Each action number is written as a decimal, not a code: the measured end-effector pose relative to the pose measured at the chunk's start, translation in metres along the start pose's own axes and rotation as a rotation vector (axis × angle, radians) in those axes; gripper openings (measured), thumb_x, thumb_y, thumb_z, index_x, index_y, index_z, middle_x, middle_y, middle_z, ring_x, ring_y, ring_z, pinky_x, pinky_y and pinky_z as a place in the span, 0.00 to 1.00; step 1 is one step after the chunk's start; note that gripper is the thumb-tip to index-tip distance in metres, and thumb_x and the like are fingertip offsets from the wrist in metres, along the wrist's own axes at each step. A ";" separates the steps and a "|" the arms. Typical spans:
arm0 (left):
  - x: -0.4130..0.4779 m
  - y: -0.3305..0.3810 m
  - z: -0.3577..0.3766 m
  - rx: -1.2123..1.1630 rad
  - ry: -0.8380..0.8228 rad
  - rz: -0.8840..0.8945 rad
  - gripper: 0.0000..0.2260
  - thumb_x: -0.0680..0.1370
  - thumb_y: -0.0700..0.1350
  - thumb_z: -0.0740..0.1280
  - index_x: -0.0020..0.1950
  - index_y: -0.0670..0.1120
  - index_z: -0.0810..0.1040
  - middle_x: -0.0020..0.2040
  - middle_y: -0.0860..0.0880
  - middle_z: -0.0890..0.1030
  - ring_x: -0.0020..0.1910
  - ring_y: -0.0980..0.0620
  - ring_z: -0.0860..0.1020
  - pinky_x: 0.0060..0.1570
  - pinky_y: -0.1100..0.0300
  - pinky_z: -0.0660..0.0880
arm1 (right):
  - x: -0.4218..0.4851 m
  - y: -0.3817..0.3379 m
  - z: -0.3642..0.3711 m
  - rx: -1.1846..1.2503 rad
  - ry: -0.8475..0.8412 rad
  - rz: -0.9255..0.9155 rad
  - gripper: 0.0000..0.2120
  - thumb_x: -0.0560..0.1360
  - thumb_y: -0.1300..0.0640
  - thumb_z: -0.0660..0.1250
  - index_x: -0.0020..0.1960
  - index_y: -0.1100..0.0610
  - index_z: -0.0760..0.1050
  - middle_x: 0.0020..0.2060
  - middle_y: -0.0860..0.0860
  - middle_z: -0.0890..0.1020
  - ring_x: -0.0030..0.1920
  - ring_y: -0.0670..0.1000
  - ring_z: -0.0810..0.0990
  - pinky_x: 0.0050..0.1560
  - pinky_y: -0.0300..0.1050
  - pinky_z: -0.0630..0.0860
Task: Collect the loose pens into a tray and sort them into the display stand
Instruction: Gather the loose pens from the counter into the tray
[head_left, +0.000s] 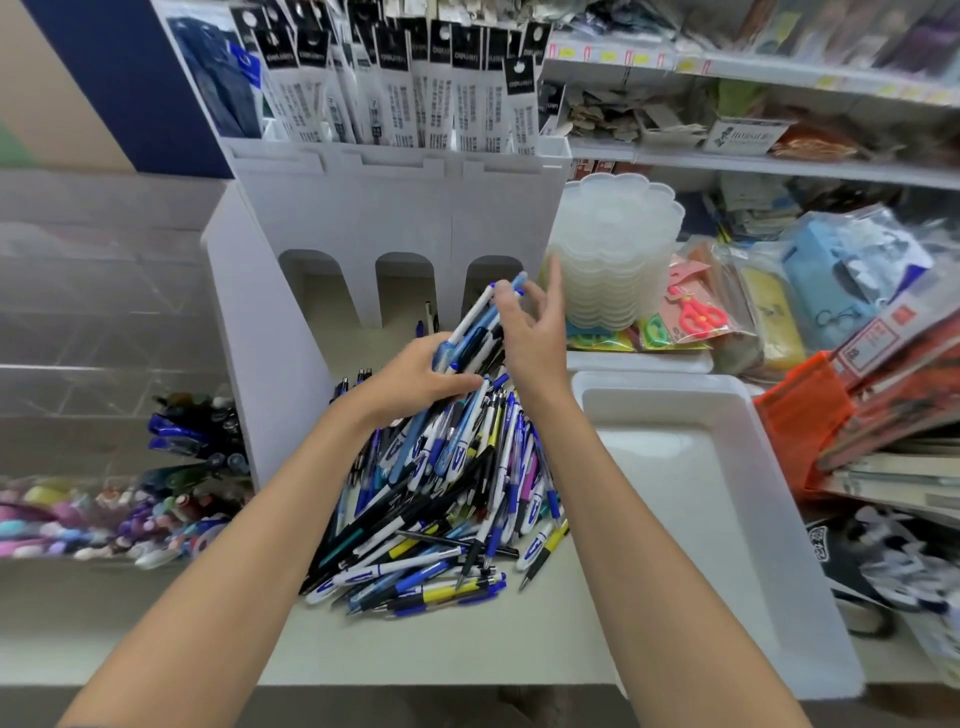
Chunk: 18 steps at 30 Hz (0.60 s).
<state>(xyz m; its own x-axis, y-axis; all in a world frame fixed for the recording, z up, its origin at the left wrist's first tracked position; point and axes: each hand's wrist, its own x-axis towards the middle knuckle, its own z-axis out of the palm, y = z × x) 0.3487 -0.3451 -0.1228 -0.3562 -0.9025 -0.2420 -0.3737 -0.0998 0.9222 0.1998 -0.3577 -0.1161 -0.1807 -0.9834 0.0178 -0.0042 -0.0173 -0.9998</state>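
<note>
Head view: left hand (415, 379) grips pen bundle (470, 335) (lower ends hidden); right hand (537, 338) pinches its top.

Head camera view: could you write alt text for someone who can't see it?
A person's left hand grips a bundle of pens above a large pile of pens on a counter, while the right hand curls its fingers on the bundle's upper end. A white display stand with arched slots stands behind; a white tray sits to the right.
</note>
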 end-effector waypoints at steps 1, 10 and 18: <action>0.002 0.004 0.002 -0.016 -0.031 0.001 0.06 0.78 0.43 0.71 0.51 0.49 0.76 0.41 0.49 0.81 0.36 0.56 0.79 0.39 0.63 0.76 | 0.004 -0.004 0.001 -0.036 -0.015 -0.010 0.28 0.81 0.53 0.63 0.77 0.46 0.56 0.63 0.52 0.76 0.51 0.38 0.80 0.48 0.35 0.79; 0.011 0.012 0.046 -0.423 -0.006 -0.064 0.03 0.80 0.40 0.68 0.51 0.43 0.74 0.37 0.49 0.79 0.35 0.53 0.77 0.38 0.60 0.77 | 0.001 -0.007 -0.026 -0.175 -0.182 0.110 0.28 0.83 0.50 0.59 0.80 0.47 0.52 0.70 0.50 0.71 0.66 0.47 0.72 0.63 0.43 0.71; 0.021 0.063 0.138 -0.853 0.542 0.060 0.06 0.78 0.38 0.69 0.50 0.46 0.74 0.35 0.50 0.81 0.35 0.54 0.80 0.43 0.57 0.80 | -0.090 0.051 -0.108 0.265 0.221 0.423 0.18 0.84 0.45 0.50 0.67 0.50 0.71 0.59 0.57 0.79 0.60 0.55 0.79 0.64 0.52 0.75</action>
<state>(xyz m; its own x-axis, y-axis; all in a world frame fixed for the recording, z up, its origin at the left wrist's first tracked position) 0.1998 -0.3123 -0.1113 0.1623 -0.9632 -0.2142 0.4441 -0.1225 0.8876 0.1094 -0.2509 -0.1684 -0.3154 -0.8535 -0.4149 0.3570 0.2983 -0.8852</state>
